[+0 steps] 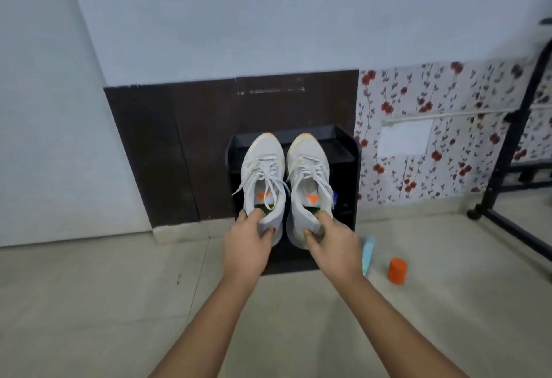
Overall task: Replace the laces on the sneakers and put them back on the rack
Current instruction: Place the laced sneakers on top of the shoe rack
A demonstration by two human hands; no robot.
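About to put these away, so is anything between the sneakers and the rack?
Nothing visible does. The left hand and right hand hold the sneakers above the black rack; its uncovered top shelf looks bare, the shoes hide the rest.

Pale blue wall [209, 19], dark panel [167, 144], floral wallpaper [433, 93], tiled floor [89, 303]; perhaps a black stand [513, 231].

The sneakers [263, 168] looked like white woven cloth, matt, with flat cloth laces [268, 174]. The rack [352, 168] was black, smooth and faintly glossy, seemingly plastic. The floor [89, 303] was pale, smooth tile. The orange cap [397, 270] appeared matt plastic.
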